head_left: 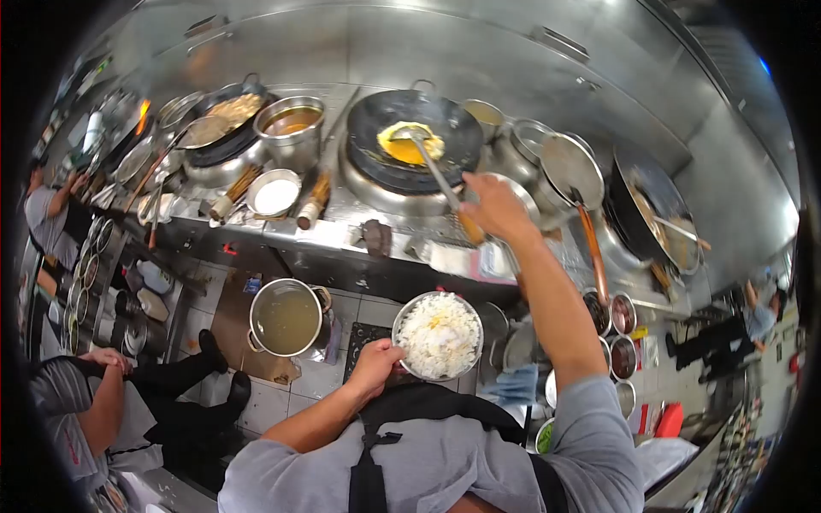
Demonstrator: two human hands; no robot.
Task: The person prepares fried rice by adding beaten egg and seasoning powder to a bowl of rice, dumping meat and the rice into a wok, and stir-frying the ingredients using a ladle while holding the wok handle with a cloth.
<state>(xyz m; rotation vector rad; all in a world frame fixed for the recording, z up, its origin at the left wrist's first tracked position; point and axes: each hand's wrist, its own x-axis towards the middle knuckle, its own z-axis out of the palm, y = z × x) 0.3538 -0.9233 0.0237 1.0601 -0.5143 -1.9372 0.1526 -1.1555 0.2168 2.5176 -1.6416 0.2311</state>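
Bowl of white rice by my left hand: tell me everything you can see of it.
The bowl is round, with a thin rim, and looks like shiny metal. White rice heaps it nearly to the edge, with a small yellow patch near the middle. It sits roughly level in front of the torso, open side up. The left hand grips its near-left side, thumb at the rim; the underside is hidden.

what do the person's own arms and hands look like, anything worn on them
The left hand and right hand are ungloved, with no watch or bracelet visible. The forearms are uncovered below the short, plain grey sleeves of a grey shirt.
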